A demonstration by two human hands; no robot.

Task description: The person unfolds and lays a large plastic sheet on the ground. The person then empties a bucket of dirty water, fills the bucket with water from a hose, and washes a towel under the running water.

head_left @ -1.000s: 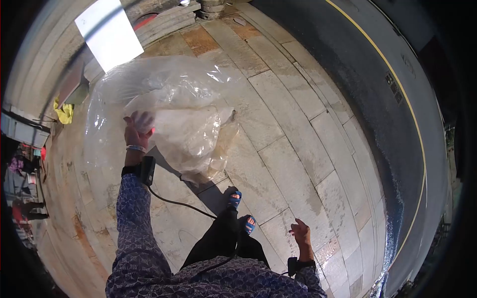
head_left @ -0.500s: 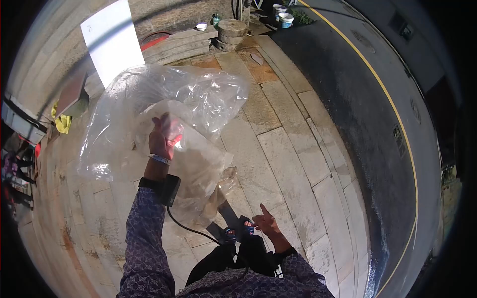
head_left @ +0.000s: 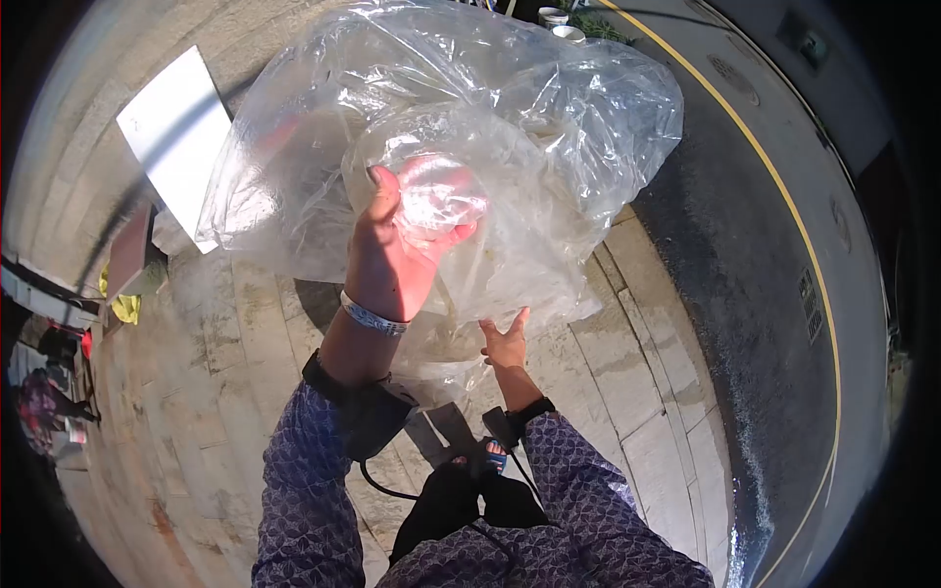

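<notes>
Since the earlier frame, both arms had risen, lifting the clear plastic bag (head_left: pixel 441 137) from low over the pavement (head_left: pixel 637 372) to head height, where it filled the upper view. The left hand (head_left: pixel 402 245) was closed around a gathered fold of the film, bearing its weight so the loose bulk billowed above. The right hand (head_left: pixel 505 343), fingers spread, touched the hanging lower edge, seemingly steadying it.

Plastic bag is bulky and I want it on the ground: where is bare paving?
Bare stone paving lies right of the right hand, bordered by the dark road. More lies left of the left hand, below the white board. Crowded: far left edge, by the yellow cloth, and under the bag, near the feet.
</notes>
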